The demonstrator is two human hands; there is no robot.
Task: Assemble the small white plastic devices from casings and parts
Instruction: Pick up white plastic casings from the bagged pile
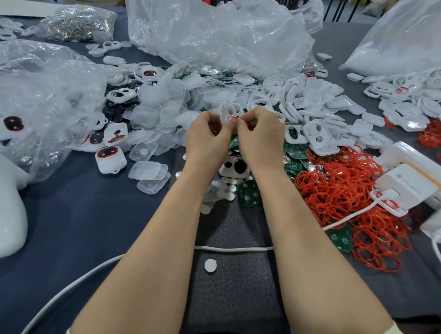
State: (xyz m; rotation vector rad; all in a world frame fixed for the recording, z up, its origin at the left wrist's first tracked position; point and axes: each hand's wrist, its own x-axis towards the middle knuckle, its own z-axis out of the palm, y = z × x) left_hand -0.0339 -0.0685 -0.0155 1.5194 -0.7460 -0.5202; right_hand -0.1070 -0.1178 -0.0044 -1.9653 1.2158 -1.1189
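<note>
The left hand and the right hand met over the middle of the table. The fingers of both were curled in, pinching one white casing between them, just above the piled parts. A sliver of red gasket showed at the fingertips, so the step in hand looked like seating that ring in the casing. The fingers hid how far it had gone in.

At the left lay finished devices with red-rimmed windows, then clear plastic covers. Green circuit boards lay beneath the wrists. To the right were empty casings and a heap of loose red gaskets.

The next move probably called for pressing the ring down evenly all round, then reaching for a board.
</note>
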